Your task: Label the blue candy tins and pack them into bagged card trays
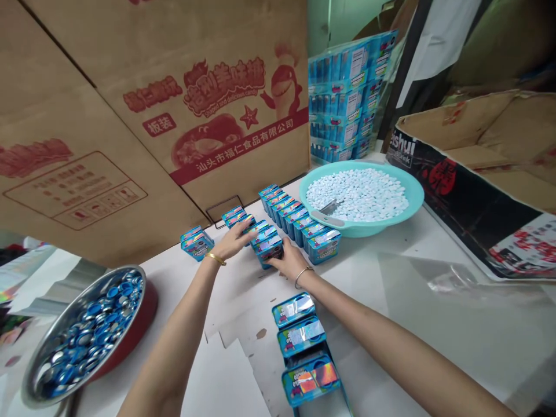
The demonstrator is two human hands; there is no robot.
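My left hand (236, 239), with a gold bangle at its wrist, reaches over the left side of a short row of small blue boxes (266, 236). Its fingers are stretched and apart, touching the boxes near their tops. At the row's near end, my right hand (292, 263) grips the front box, thumb below and fingers on its right side. Just right of it stands a longer row of the same boxes (299, 217) with shiny seals on top. Closer to me, several more sit in an open blue display tray (343, 399). Two boxes (197, 243) stand apart at the left.
A turquoise basin (369, 229) of pale candies with a scoop stands behind on the right. A metal bowl (147, 289) of blue caps is at the left. Large cartons (217, 174) wall the back. An open carton (469, 220) and wrapped stacks of boxes (339, 104) stand right.
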